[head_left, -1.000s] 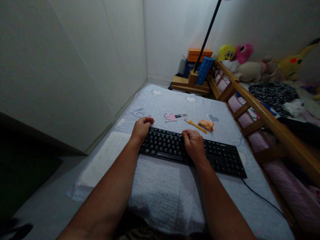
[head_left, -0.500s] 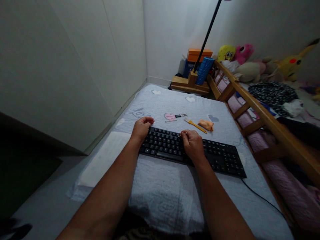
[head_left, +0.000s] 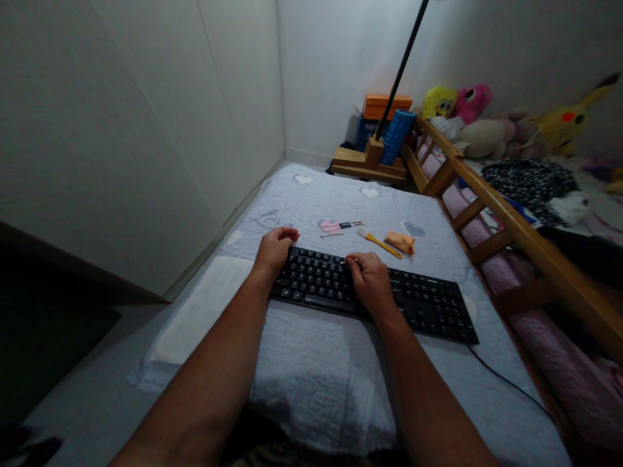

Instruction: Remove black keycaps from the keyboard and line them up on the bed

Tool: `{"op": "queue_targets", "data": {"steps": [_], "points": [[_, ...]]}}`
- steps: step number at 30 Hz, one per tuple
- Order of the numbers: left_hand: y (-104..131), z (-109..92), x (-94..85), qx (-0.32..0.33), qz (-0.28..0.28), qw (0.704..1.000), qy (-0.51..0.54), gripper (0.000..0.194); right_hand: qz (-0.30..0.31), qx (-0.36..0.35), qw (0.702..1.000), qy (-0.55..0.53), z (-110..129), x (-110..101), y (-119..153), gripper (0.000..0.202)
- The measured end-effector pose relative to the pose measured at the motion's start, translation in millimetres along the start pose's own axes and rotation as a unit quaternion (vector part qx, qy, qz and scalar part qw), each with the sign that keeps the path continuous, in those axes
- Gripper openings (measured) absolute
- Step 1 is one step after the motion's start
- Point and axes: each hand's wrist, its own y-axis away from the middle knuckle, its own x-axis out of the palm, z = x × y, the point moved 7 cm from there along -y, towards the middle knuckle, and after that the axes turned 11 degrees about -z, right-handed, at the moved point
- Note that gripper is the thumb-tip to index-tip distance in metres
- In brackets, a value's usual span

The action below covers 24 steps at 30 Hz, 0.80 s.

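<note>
While L hand (head_left: pixel 273 254) rests at L end of black kybd (head_left: pixel 318 275), I can't tell its grip; R hand (head_left: pixel 372 279) pinches small pale-tipped item (head_left: pixel 343 262), mostly hidden, over kybd. Kybd lies on blue heart-print cloth (head_left: pixel 311 350), w/ yellow brush (head_left: pixel 382 244) & orange bundle (head_left: pixel 400 242) beyond.

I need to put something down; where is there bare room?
Two patches of the blue cover look free: beyond the black-handled tool, towards the wooden stand; and nearer than the keyboard, between left forearm and right forearm. It is crowded past the keyboard, where that tool, a thin stick, the yellow brush and the orange bundle lie.
</note>
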Motion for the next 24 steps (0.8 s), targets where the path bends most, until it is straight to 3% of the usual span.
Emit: {"op": "queue_targets", "data": {"steps": [12, 24], "points": [[2.3, -1.6, -0.1, -0.007, -0.002, 1.000, 0.003, 0.027, -0.019, 0.012, 0.999, 0.025, -6.7, -8.2, -1.8, 0.024], [0.1, 0.4, 0.7, 0.005, 0.001, 1.000, -0.008, 0.029, 0.001, 0.005, 1.000, 0.002, -2.6, -1.3, 0.0, 0.024]]}}
